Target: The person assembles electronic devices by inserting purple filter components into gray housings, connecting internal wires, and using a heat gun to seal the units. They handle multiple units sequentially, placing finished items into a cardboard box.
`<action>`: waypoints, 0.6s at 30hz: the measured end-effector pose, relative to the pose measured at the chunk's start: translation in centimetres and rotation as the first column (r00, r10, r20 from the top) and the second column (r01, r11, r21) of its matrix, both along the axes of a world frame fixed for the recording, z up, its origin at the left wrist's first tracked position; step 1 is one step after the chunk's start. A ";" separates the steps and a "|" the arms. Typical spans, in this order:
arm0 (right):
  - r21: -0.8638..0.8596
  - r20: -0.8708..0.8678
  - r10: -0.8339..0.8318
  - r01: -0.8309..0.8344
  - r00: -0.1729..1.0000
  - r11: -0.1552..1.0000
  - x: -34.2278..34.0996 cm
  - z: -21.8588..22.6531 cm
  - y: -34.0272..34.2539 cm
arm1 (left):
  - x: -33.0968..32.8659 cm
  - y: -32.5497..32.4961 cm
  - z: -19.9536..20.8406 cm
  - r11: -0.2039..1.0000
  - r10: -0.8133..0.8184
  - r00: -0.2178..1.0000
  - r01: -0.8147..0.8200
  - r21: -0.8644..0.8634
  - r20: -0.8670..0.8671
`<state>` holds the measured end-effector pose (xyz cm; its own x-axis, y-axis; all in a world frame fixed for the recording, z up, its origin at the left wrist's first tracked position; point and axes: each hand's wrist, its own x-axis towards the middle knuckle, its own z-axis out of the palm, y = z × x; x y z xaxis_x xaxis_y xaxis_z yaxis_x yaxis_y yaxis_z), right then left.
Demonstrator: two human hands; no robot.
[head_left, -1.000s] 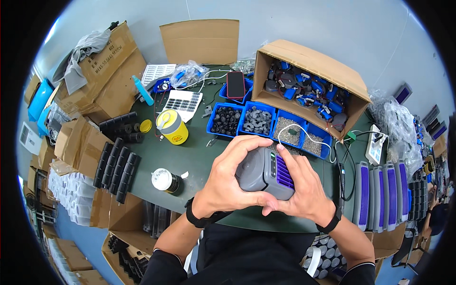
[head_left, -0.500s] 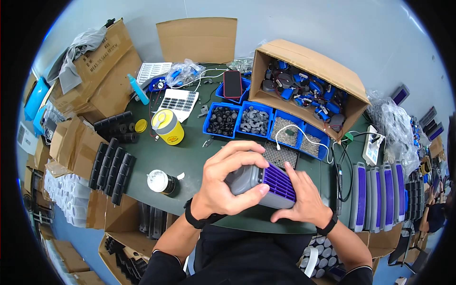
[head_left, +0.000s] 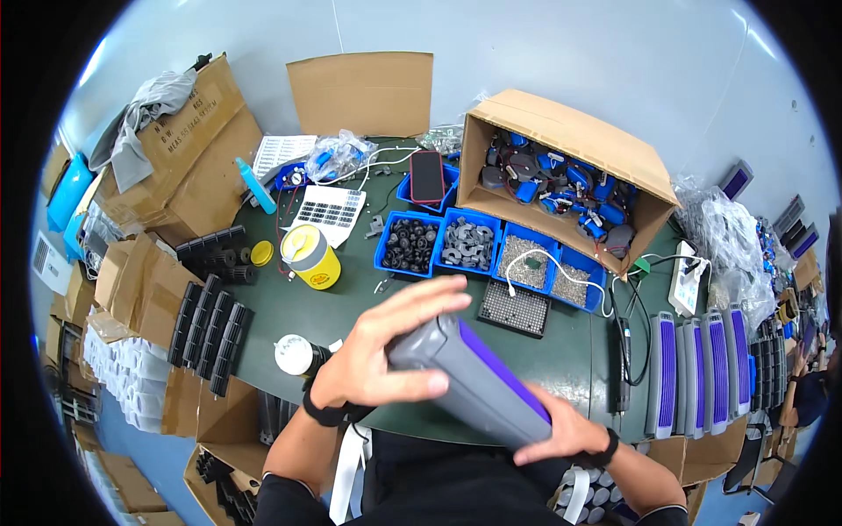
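Note:
A long grey housing with a purple panel [head_left: 478,386] is held at a slant above the front of the table. My right hand [head_left: 566,425] grips its lower right end, with the thumb on the near side and the fingers behind. Around the upper left end my left hand [head_left: 377,355] is spread, fingers stretched out above it and the thumb over its grey side; whether the palm touches it is hidden. Several similar grey and purple housings [head_left: 715,373] stand in a row at the right.
Blue bins [head_left: 408,245] of small parts stand beyond my hands, behind a black perforated tray [head_left: 513,314]. A cardboard box [head_left: 570,127] holds blue-wrapped components. A yellow container [head_left: 311,259], a white-lidded jar [head_left: 294,355] and black ribbed rollers [head_left: 206,333] are on the left.
The housing has turned so its slatted face is no longer toward me and its long grey side shows. My left hand's fingers have loosened and moved left; my right hand has come lower.

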<state>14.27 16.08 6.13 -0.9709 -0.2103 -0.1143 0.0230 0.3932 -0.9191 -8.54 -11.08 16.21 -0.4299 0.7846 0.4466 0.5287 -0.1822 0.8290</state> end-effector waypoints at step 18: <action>-0.058 -0.557 -0.485 0.551 0.674 0.832 9.4 1.7 -2.9 | 1.0 -0.2 -7.1 0.966 0.146 0.853 -0.232 0.115 0.501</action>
